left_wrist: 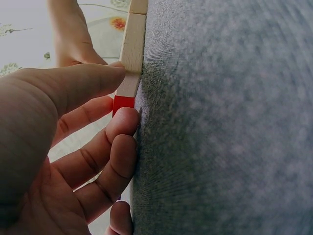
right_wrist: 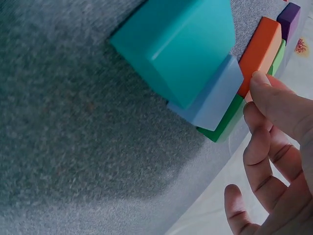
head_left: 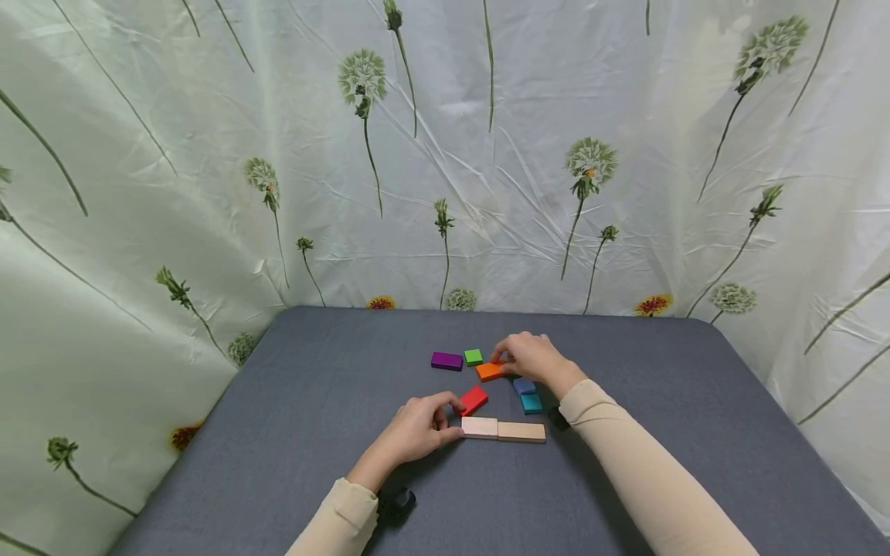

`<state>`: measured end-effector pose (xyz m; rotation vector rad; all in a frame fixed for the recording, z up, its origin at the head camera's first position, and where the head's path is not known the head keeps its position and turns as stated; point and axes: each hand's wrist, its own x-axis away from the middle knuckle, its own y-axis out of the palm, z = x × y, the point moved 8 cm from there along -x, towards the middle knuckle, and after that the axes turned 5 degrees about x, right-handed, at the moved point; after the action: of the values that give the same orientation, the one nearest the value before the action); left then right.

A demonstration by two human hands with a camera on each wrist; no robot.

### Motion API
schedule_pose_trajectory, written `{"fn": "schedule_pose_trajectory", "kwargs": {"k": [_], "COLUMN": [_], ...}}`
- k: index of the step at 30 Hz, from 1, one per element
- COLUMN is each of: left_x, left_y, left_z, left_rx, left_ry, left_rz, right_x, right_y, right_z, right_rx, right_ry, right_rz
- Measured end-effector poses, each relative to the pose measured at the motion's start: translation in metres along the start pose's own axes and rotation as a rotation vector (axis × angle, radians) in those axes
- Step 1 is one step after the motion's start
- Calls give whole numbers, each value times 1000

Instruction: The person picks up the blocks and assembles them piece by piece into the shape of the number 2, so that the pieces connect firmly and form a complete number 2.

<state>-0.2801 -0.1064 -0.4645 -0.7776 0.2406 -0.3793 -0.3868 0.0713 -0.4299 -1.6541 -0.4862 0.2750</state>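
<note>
My left hand [head_left: 416, 428] has its index fingertip at the left end of a tilted red block [head_left: 475, 399]. Its thumb touches the left end of a pale wooden block [head_left: 480, 427], also visible in the left wrist view. An orange block [head_left: 489, 371] is pinched at its right end between the thumb and index finger of my right hand [head_left: 531, 359]. In the right wrist view, a dark green block [right_wrist: 222, 125] lies beside that hand; the hand covers it in the head view. Left of the orange block lies a light green block [head_left: 473, 357].
A second wooden block [head_left: 521, 432] adjoins the pale one end to end. Blue [head_left: 524, 385] and teal [head_left: 531, 403] blocks lie under the right wrist. A purple block [head_left: 447, 361] is farther left on the grey tabletop [head_left: 313, 401]. A flowered curtain [head_left: 445, 154] hangs behind.
</note>
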Motion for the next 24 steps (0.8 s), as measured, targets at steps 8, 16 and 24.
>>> {"fn": "schedule_pose_trajectory", "kwargs": {"k": [8, 16, 24], "left_x": [0, 0, 0], "left_y": [0, 0, 1], "left_z": [0, 0, -1], "left_rx": [2, 6, 6], "left_ry": [-8, -5, -16], "left_rz": [-5, -3, -1], "right_x": [3, 6, 10], "right_y": [0, 2, 3], "right_z": [2, 2, 0], "right_rx": [-4, -10, -9], "right_ry": [-8, -32, -67], "right_rz": [-13, -31, -51]}}
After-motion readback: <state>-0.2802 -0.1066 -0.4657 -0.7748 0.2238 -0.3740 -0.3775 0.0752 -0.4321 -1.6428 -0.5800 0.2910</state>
